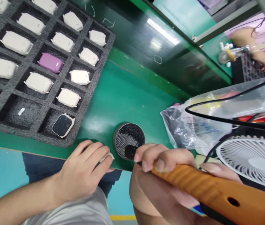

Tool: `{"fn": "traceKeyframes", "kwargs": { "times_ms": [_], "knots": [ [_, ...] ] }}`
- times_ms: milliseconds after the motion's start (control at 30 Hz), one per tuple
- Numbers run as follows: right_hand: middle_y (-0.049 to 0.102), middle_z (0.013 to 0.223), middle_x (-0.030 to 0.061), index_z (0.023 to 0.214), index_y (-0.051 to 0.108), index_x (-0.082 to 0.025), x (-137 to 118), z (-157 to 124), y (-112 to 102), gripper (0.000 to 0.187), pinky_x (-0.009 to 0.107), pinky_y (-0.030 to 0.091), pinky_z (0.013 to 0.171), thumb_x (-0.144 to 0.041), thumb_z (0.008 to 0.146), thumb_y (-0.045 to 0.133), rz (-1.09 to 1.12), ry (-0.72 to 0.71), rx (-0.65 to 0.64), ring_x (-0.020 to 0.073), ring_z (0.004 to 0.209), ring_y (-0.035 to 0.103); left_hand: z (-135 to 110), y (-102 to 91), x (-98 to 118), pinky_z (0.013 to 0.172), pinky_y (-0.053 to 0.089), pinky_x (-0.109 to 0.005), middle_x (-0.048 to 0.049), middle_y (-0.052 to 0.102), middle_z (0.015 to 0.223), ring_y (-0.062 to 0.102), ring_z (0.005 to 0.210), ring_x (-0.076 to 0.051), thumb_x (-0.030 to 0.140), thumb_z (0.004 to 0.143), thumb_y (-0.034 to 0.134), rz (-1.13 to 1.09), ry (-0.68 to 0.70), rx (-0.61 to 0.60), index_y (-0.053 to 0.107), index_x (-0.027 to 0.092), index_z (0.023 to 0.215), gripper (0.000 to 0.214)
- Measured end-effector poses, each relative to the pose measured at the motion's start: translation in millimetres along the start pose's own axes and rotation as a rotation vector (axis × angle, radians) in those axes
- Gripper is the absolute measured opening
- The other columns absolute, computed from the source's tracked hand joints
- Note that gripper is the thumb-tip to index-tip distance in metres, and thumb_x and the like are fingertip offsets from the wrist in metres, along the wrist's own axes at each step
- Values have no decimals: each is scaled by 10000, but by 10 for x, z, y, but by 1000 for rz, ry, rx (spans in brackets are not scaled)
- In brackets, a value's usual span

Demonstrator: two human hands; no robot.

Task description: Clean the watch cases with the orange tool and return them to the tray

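My right hand (167,159) wraps round an orange electric screwdriver (193,181), its body reaching to the lower right. The black nose of the screwdriver points into a round grey cup (116,142) with a dimpled floor and a heap of tiny dark pieces, probably screws. What the tip touches is too small to tell. Left of the cup, at the table's front edge, my left hand (87,165) is closed round a pale watch case (107,156), mostly hidden by the fingers. A grey foam tray (76,132) lies further left, holding several white watch cases (38,82).
One purple watch case (51,62) and a dark-faced watch (63,125) sit in the tray. To the right are a clear plastic bag (193,125), a black cable (217,116) and a white fan (254,162). Another person's hand (263,59) shows beyond the green divider.
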State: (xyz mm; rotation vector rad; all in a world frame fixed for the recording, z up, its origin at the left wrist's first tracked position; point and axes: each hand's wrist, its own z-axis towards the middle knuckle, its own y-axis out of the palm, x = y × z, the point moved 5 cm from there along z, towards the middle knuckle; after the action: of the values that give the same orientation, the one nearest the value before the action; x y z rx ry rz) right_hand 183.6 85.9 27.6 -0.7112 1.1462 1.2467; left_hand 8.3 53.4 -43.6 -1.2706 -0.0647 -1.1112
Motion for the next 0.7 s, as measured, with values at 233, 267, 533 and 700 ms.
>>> {"fn": "traceKeyframes", "kwargs": {
  "times_ms": [233,267,533,700],
  "knots": [
    [645,882,-2,1206,649,-292,55,5,32,552,424,569,622,-674,1111,262,-12,10,9,176,700,589,-22,14,1,1108,425,-526,-144,723,1383,628,1270,-333,149,1055,574,-29,-1,-46,722,104,1250,249],
    [648,879,2,1200,653,-287,52,6,34,597,423,567,615,-686,1109,217,-7,-2,16,175,696,584,-33,12,-3,1116,419,-532,-145,719,1396,624,1282,-338,129,1046,553,-43,9,-54,720,99,1261,273],
    [652,891,-3,1234,660,-296,65,5,35,654,413,553,591,-693,1107,157,1,-14,-16,170,682,604,-42,22,-31,1110,420,-492,-120,736,1332,621,1247,-306,141,1063,565,-53,-10,-2,739,131,1225,238],
    [649,890,-8,1285,634,-339,158,-52,-48,517,456,542,618,-687,1095,302,-9,32,47,200,678,609,8,28,-10,1082,421,-454,-100,730,1268,624,1189,-267,199,1082,589,5,-10,78,749,179,1225,215]
  ]
}}
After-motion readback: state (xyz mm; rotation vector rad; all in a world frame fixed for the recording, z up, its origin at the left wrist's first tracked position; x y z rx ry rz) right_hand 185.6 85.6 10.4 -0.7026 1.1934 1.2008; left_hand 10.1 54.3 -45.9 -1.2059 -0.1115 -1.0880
